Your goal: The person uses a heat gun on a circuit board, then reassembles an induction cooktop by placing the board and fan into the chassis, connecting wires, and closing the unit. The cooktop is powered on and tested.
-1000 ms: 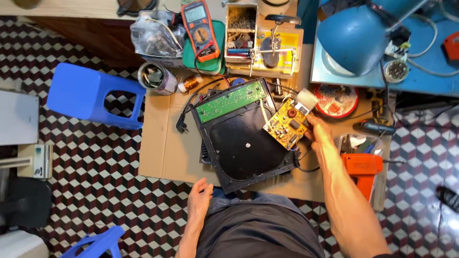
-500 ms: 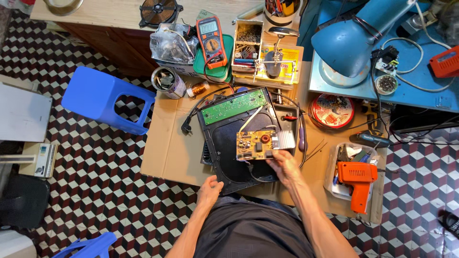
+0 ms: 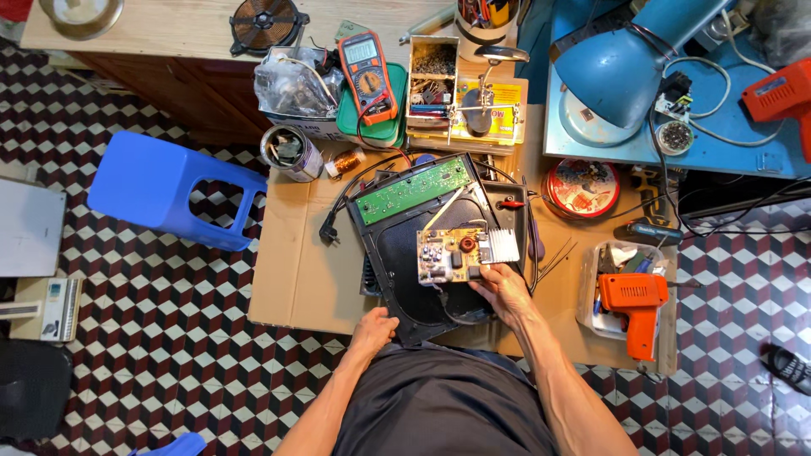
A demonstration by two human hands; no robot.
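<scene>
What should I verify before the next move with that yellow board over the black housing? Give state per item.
1. Right hand grips the yellow circuit board at its lower right edge: ok.
2. Left hand steadies the black housing at its near corner: ok.
3. Power plug lies loose on the cardboard sheet, not in a socket: ok.
4. Wires between the yellow board and the housing free of snags: cannot tell, partly hidden under the board.
5. Green circuit board seated at the housing's far edge: ok.
6. Screwdriver lies close beside the housing, near the hand's path: not ok.
</scene>
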